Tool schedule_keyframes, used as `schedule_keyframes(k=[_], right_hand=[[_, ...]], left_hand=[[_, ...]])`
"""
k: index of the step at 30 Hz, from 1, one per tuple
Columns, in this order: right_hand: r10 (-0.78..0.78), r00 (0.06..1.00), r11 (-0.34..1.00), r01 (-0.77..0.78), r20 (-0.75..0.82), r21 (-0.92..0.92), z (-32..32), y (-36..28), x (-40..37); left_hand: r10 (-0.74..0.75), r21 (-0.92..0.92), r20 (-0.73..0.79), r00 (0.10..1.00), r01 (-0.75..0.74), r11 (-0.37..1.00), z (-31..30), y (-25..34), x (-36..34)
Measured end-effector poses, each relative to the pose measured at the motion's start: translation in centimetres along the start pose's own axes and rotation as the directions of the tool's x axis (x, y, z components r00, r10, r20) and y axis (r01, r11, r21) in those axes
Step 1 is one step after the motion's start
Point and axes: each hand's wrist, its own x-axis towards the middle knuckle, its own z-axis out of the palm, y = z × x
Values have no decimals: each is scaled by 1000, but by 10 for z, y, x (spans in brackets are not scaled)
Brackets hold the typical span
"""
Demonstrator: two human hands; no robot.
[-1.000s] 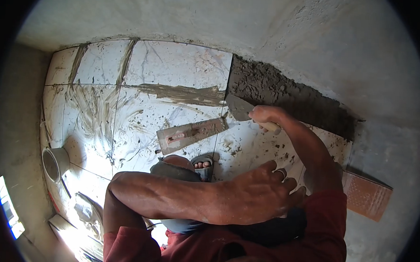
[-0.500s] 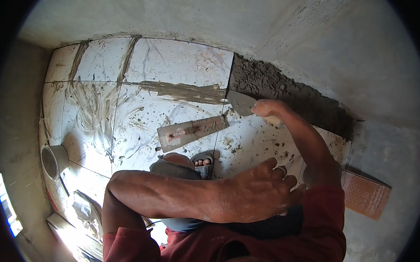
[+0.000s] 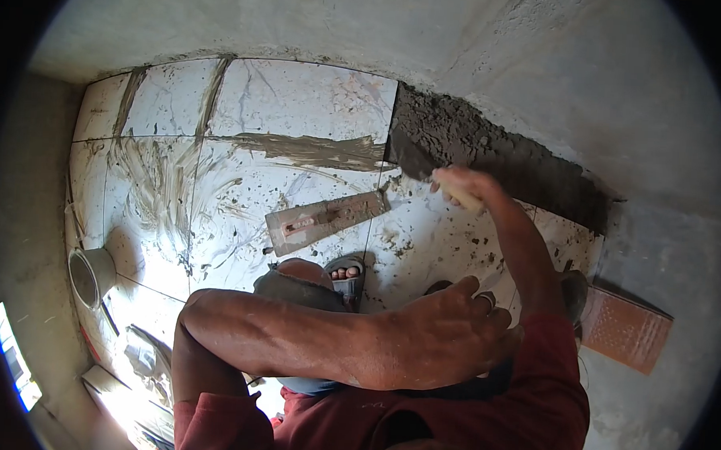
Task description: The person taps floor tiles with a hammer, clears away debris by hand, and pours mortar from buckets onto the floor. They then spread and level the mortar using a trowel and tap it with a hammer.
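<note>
My right hand is closed around the pale handle of a pointing trowel. The trowel's blade lies at the near left corner of a strip of grey mortar, beside the tile edge. My left forearm crosses in front of my body, and my left hand, with a ring on one finger, is loosely curled near my knees; its fingertips and palm are hidden. Between my feet and the wall, a flat rectangular plastering trowel, smeared with mortar, lies on the white marbled tiles.
Smears of mortar and crumbs cover the floor tiles. A bucket stands at the left wall, near a bright patch of light. On the right, an orange-brown patterned panel leans by the bare wall. My sandalled foot is on the tiles.
My right hand has turned slightly, and the trowel blade has moved onto the mortar's corner. My left arm has hardly moved; the view has shifted a little.
</note>
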Motion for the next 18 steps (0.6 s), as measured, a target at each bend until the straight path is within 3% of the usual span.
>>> schedule_keyframes(k=[2, 4, 6, 7, 8, 12, 18], right_hand=[[5, 1000, 1000, -4, 29, -23, 10, -3, -8], [-37, 986, 941, -22, -165, -338, 12, -12, -23], [-46, 976, 933, -33, -210, -359, 6, -15, -25], [-321, 864, 822, 52, -387, -567, 5, -8, -19], [-588, 661, 661, 61, -466, -748, 3, 0, -13], [-419, 698, 671, -193, -581, -716, -2, -27, -13], [-422, 730, 607, -214, -538, -766, 3, -16, 11]], left_hand=[[-1, 9, -14, 1000, 1, 1000, 1, -3, 0], [-2, 13, -20, 1000, 3, 1000, 1, -4, -1], [-34, -26, -34, 999, 33, 999, -1, -4, -2], [-44, -30, -38, 998, 43, 999, -1, -4, -2], [-33, -25, -35, 999, 32, 999, -1, -3, -2], [-3, -22, -2, 1000, 3, 1000, 3, -7, 5], [-24, -8, 11, 1000, 24, 1000, 1, -11, 7]])
